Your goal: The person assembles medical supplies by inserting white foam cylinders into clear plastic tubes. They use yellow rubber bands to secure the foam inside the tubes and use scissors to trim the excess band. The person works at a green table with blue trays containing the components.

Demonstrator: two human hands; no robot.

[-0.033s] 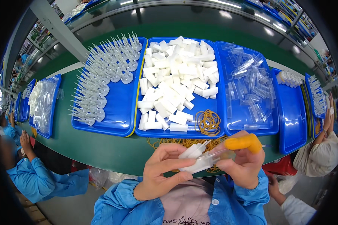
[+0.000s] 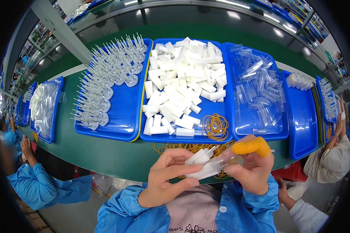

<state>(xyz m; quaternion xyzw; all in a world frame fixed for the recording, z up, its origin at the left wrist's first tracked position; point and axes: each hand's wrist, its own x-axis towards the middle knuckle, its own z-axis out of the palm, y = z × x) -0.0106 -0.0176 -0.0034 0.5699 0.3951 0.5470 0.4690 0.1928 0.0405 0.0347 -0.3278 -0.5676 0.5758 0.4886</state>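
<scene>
Presently, at five o'clock of our view, our left hand (image 2: 167, 173) clamps white rectangular foam-like blocks (image 2: 200, 156) while our right hand (image 2: 253, 169) pinches a clear plastic sleeve (image 2: 225, 160), seemingly fitting them together, which calls for careful alignment.

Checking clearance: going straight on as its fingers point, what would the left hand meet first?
Beyond the white pieces it holds, the left hand would likely meet the clear plastic piece first, then the right hand; depth is unclear.

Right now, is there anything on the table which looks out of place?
Possibly: a tangle of rubber bands lies in the blue tray with white pieces, odd because more bands lie outside it, on the table.
</scene>
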